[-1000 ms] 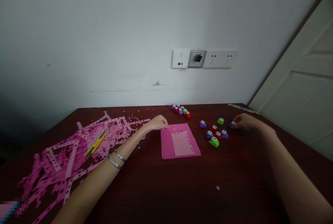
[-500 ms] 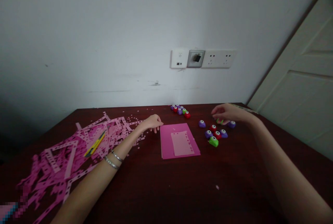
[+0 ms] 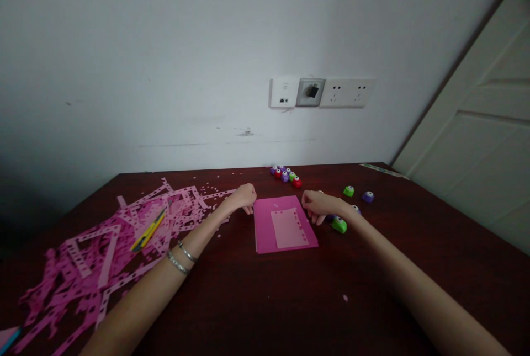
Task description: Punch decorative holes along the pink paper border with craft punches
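Observation:
A stack of dark pink paper [image 3: 264, 234] lies flat on the table, with a smaller pale pink sheet [image 3: 287, 230] on it; holes run along that sheet's top and right edges. At the stack's upper left corner, my left hand [image 3: 243, 198] is closed on the paper's edge, fingers curled down. My right hand [image 3: 317, 206] is closed at the upper right edge, its grip partly hidden. Right by it sits a green paper punch [image 3: 339, 225] with an eye-like button; other punches there are mostly covered by my hand and wrist.
Punched pink paper strips [image 3: 110, 256] are heaped on the left, with a yellow craft knife [image 3: 149, 232] on top. Several small punches [image 3: 285, 175] are grouped at the back. A green punch [image 3: 348, 191] and a purple punch [image 3: 367, 196] stand farther right. Wall sockets [image 3: 348, 93] are behind.
My right hand has moved left from a green punch to the paper's right edge. That green punch now stands uncovered on the table. My left hand has stayed at the corner.

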The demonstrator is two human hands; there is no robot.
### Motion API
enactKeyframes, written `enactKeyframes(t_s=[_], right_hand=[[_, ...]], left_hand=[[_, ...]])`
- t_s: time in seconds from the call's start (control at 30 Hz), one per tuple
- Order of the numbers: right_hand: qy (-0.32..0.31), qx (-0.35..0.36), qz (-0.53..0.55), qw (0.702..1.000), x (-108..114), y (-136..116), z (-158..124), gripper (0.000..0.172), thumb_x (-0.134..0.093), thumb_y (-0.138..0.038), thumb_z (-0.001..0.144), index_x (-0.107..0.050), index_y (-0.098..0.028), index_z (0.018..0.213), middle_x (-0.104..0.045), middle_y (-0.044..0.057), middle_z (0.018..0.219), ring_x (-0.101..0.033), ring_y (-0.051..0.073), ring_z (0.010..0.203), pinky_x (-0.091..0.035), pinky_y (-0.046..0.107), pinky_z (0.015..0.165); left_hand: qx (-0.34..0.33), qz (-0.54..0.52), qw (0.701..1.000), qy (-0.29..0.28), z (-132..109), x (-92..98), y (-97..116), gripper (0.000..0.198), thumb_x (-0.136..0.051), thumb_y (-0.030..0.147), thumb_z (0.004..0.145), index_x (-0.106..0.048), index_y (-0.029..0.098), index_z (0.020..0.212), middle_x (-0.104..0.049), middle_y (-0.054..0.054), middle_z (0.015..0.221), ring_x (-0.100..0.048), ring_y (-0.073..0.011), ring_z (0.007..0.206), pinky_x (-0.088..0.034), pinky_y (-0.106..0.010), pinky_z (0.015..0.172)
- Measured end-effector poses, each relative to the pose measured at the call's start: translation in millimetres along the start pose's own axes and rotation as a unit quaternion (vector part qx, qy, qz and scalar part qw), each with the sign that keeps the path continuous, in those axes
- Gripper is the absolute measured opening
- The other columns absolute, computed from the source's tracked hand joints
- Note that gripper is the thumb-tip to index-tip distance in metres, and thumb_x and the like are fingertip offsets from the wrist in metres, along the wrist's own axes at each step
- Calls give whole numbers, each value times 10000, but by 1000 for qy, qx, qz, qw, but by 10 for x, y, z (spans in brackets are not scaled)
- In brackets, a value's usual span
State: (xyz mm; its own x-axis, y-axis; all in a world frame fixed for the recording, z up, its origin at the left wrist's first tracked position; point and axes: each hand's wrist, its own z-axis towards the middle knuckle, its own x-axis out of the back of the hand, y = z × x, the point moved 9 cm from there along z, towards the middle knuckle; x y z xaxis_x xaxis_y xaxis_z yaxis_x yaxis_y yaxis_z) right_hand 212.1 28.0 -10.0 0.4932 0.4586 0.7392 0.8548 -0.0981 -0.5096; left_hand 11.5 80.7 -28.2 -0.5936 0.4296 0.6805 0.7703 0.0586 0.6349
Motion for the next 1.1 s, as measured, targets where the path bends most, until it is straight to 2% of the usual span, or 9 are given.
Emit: enactKeyframes(t_s=[0.2,0.4,0.6,0.73,0.93,1.1], right_hand=[[-19,9,-2,1000,-39,-42,-16,141,-397,-96,829,-524,-117,885,-654,57,609,-620,137,451,-490,208,385],[-27,5,0,1000,-84,-38,12,136,-404,-91,815,-526,-119,868,-645,53,579,-623,152,455,-507,233,394],[-16,17,26,999,-20,-39,2,87,-445,-124,805,-527,-118,835,-647,62,598,-633,158,486,-525,243,415],[52,40,70,995,192,-12,54,61,-514,-174,784,-535,-119,804,-637,58,620,-631,148,524,-520,219,419],[185,63,42,980,549,-4,243,151,-583,-243,755,-561,-114,831,-644,64,662,-612,140,532,-472,183,406],[229,49,25,972,641,16,410,286,-622,-341,739,-577,-115,909,-663,82,756,-603,126,499,-422,175,403]], left_hand=[[-7,-15,1000,25,-65,7,72,270,-316,92,812,-545,54,951,-562,-32,480,-598,-140,473,-492,-232,531],[-7,-35,999,11,-87,-53,111,262,-309,77,806,-521,50,958,-564,-27,476,-591,-132,458,-492,-230,516],[-17,-55,998,-7,-79,-48,104,226,-336,96,797,-503,70,947,-575,-33,510,-596,-148,474,-486,-245,487],[-41,-40,998,17,-33,67,132,208,-377,127,802,-481,105,981,-544,15,504,-535,-98,403,-426,-194,427],[-114,-58,987,93,-114,365,297,189,-395,116,794,-476,124,964,-532,34,549,-429,-49,347,-293,-163,347],[-113,-88,985,98,-147,407,308,203,-392,87,780,-478,133,958,-516,47,536,-418,-46,342,-274,-167,347]])
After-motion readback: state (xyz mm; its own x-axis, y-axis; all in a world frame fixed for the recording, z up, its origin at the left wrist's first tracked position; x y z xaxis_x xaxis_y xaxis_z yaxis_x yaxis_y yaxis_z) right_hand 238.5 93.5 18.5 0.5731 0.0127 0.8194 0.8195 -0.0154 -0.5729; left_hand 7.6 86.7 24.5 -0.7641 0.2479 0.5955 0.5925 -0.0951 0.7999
